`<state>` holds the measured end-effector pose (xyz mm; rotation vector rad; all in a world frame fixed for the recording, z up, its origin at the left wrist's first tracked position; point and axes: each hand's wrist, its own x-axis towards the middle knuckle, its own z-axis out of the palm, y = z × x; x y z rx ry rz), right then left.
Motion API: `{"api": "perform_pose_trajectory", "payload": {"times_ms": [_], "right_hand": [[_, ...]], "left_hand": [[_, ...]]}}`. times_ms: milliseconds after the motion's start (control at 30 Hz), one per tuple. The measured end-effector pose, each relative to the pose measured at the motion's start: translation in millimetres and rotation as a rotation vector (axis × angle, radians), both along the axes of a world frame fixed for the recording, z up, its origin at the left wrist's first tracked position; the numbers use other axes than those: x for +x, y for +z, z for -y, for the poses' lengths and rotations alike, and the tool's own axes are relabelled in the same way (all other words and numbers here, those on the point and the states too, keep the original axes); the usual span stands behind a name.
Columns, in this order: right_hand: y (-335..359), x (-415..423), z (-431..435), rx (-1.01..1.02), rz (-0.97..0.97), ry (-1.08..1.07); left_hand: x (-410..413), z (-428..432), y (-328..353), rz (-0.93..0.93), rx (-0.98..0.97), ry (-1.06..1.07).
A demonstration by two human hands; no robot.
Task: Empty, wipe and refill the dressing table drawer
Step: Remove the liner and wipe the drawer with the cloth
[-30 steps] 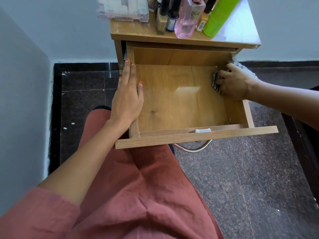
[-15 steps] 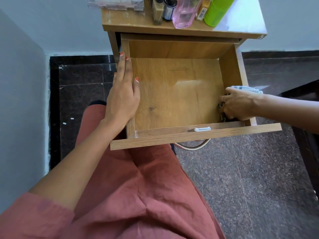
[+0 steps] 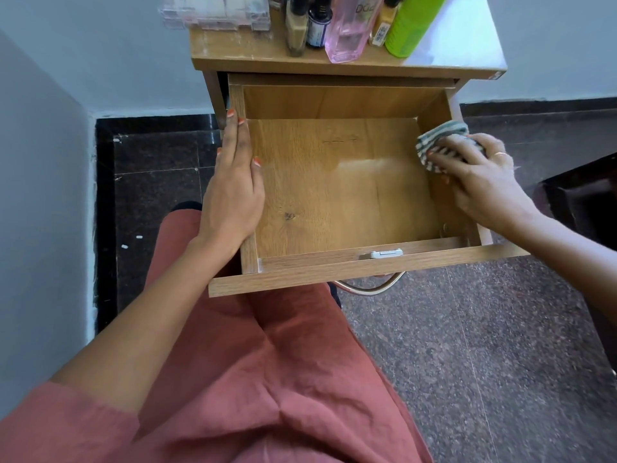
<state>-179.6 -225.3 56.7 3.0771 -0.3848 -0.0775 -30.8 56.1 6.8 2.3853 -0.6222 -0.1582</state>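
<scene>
Right hand [image 3: 480, 182] grips cloth [image 3: 437, 137], seemingly against drawer wall [image 3: 432, 111].

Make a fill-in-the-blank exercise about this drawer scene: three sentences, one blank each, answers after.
1. The right hand holds a striped ____ at the right wall of the drawer.
2. The left hand lies flat along the drawer's ____ wall.
3. The tall bottle at the right of the tabletop is ____ in colour.

Missing words: cloth; left; green.
</scene>
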Motion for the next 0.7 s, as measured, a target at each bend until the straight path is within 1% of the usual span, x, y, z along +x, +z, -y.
{"api": "perform_pose_trajectory", "payload": {"times_ms": [67,167,300,433,500,700], "right_hand": [[3.1,-9.0,-2.7,0.108,-0.004,-0.076],[1.3,-17.5,-3.0,0.127,0.004,-0.088],[-3.3,11.9,6.3,0.151,0.047,-0.167],[-4.0,55.3,25.2,0.162,0.088,-0.162],[-1.6,69.7,31.0,0.202,0.112,-0.169],[3.2,66.9,32.2,0.282,0.09,-0.185]], "left_hand": [[-0.5,-0.2,0.8,-0.013,-0.007,-0.003],[-1.7,0.4,3.5,-0.025,-0.017,0.007],[-3.5,0.9,8.4,-0.039,-0.011,-0.003],[-3.3,0.7,11.3,-0.051,0.001,0.006],[-3.0,1.0,11.9,-0.049,0.008,0.011],[-2.0,1.4,9.2,-0.05,-0.003,0.003]]}}
